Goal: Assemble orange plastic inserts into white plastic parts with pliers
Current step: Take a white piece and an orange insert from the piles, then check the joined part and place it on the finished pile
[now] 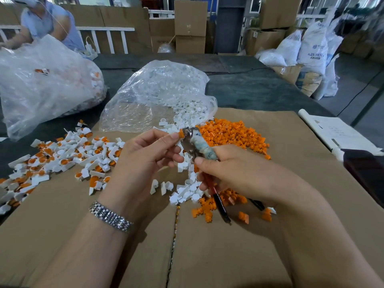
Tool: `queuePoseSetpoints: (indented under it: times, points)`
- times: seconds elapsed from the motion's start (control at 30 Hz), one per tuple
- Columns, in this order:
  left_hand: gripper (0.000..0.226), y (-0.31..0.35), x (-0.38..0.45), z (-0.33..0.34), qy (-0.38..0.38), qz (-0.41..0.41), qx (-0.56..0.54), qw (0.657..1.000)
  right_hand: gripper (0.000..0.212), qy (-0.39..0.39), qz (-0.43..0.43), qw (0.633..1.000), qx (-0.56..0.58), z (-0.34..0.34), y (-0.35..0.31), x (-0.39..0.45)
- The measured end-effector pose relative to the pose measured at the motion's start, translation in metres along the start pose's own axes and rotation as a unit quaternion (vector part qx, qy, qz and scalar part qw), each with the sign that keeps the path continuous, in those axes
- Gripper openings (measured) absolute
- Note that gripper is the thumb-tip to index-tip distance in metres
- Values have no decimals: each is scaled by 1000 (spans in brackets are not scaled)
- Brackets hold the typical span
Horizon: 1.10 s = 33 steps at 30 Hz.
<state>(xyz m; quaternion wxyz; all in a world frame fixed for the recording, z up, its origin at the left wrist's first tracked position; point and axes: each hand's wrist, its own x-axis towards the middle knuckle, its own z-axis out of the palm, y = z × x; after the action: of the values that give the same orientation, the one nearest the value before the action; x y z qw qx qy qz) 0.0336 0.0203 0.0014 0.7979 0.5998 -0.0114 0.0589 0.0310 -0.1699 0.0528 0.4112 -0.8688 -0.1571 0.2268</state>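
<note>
Head cam: left hand (145, 154) pinches a small orange insert (180, 134) w/ white part at its fingertips, right at the pliers' (193, 144) nose. Right hand (232, 173) is curled round the pliers' handles, jaws probably nipping the piece, hard to see. On the cardboard sheet (228, 256): orange pile (232, 134) toward the far edge, loose white parts (187, 190) mid-sheet, finished pieces (62, 159) spilling off the left edge. Clear bag (158, 92) behind.
</note>
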Motion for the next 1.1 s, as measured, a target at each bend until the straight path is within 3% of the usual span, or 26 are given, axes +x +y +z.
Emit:
queuePoseSetpoints:
  times: [0.5, 0.87, 1.1]
  points:
    - [9, 3, 2, -1, 6, -39, -15, 999, 34, 16, -7, 997, -69, 3, -1, -3]
    - [14, 4, 0, -2, 2, -43, 7, 999, 37, -4, -8, 999, -42, 2, 0, -5]
    - [16, 4, -1, -4, -12, -39, 39, 998, 46, 59, -30, 993, -93, 11, 2, -1]
